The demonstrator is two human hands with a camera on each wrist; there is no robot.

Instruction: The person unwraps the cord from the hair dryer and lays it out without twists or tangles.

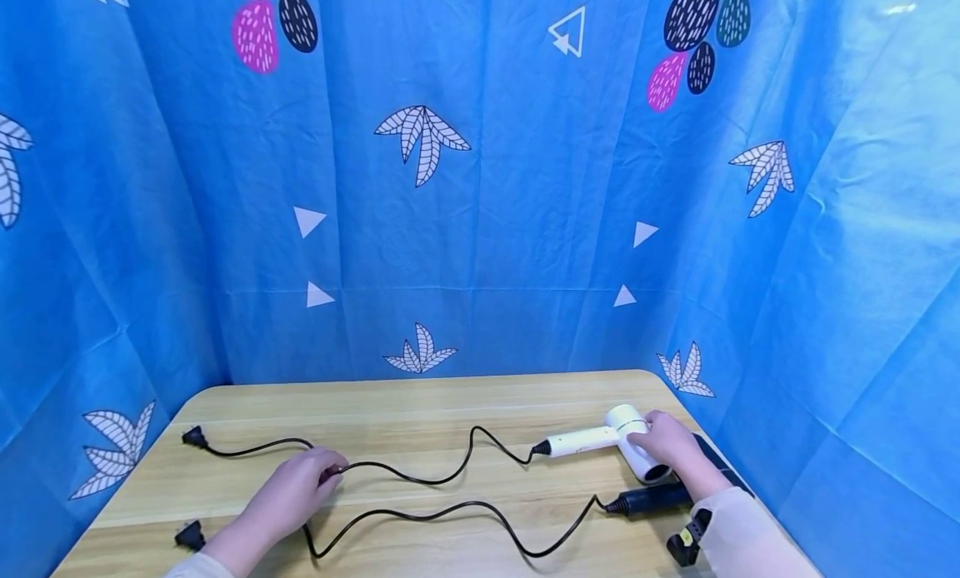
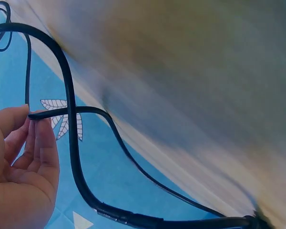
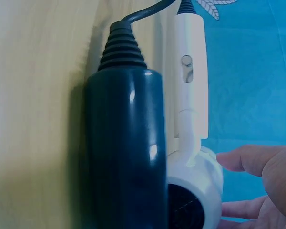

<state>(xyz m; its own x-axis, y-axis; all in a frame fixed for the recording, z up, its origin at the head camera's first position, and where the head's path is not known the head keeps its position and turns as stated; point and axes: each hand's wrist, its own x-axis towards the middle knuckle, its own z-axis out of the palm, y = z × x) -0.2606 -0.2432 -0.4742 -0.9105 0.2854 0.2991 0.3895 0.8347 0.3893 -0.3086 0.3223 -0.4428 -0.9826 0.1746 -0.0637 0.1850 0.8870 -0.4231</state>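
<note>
A white hair dryer [image 1: 581, 441] lies near the table's right end, its handle pointing left. My right hand [image 1: 672, 441] holds its barrel, with the thumb on the near side and the fingers behind it in the right wrist view. My left hand [image 1: 295, 488] pinches the black cord [image 1: 408, 478] of the white dryer between thumb and fingertips, seen also in the left wrist view. In front of the white dryer lies a dark blue hair dryer [image 3: 126, 148], its head partly hidden under my right forearm. Its own cord [image 1: 435, 515] runs left across the table, passing behind my left arm.
Two black plugs, the far plug [image 1: 195, 436] and the near plug [image 1: 191, 535], lie at the left end of the wooden table [image 1: 420, 403]. A patterned blue curtain [image 1: 480, 228] hangs around the back and sides. A black wrist camera [image 1: 686, 543] sits on my right sleeve.
</note>
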